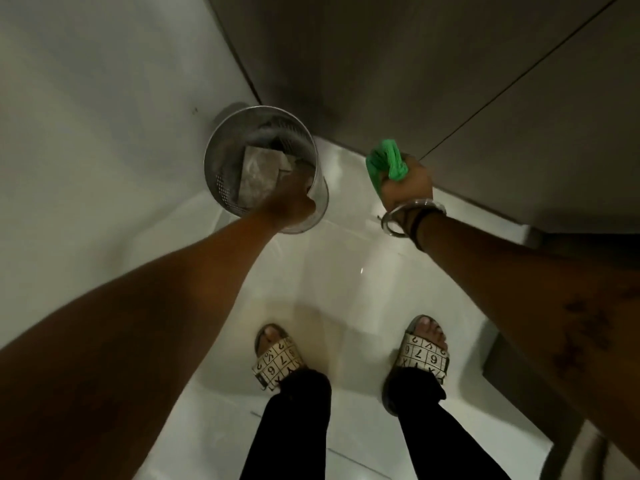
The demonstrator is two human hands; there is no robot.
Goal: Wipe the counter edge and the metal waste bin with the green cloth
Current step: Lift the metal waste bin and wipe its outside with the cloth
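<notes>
- Nearest the camera, two bare forearms reach forward and down from the lower corners, one on each side of the view.
- At the left, the left hand (294, 199) grips the near rim of the metal waste bin (221, 174); its fingers curl over the rim and into the bin, closed on the wall, though the fingertips themselves are hidden inside.
- That bin is a perforated cylinder, tilted so that its open mouth faces up toward the camera and its long axis runs from the rim nearest the hand down and away toward the upper left.
- Inside the bin lie crumpled grey paper pieces (258, 174) against the far wall and bottom.
- Behind the bin, a pale wall (86, 116) fills the left side.
- Below, between the arms, two feet in patterned slide sandals (277, 362) stand on a glossy white floor (346, 271), with black trouser legs above them.
- At the right, the right hand (408, 188) is closed into a fist around the green cloth (386, 161), which is bunched and sticks out of the top of the fist, pointing away from the camera.
- On that wrist sit silver bangles (398, 220) and a dark band.
- Beside the cloth, dark cabinet panels (450, 81) rise, with a thin seam running diagonally; whether the cloth touches the panel cannot be told.
</notes>
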